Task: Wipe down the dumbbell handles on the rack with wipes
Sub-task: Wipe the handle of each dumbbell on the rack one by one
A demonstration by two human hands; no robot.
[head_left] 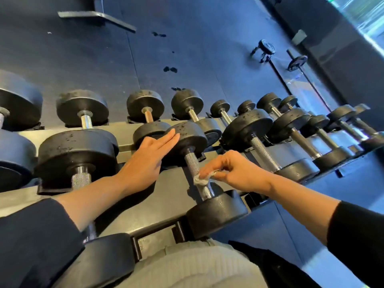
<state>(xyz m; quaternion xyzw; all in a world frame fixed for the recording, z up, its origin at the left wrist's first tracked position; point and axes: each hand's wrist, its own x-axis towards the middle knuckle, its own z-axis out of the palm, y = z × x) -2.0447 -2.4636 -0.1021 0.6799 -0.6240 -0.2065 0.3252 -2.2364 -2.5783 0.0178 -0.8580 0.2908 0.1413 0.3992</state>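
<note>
Your wipe (201, 179) is white, crumpled. Dumbbell heads (188, 138) black, speckled; handle (192, 165) silver, cross-hatched knurl. Rack (153, 201) grey. Your sleeves (31, 235) black; floor (207, 59) dark blue.

The left hand (145, 161) lies flat, fingers straight and together, reaching forward from a dark sleeve. The right hand (232, 169) reaches in from the right, palm down, its fingertips (207, 173) curled and pinching, forearm bare below a dark sleeve.

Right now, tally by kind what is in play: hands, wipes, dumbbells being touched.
Hands: 2, left hand and right hand
Wipes: 1, the wipe pinched against the handle
Dumbbells touched: 1, the dumbbell
Total: 4
</note>
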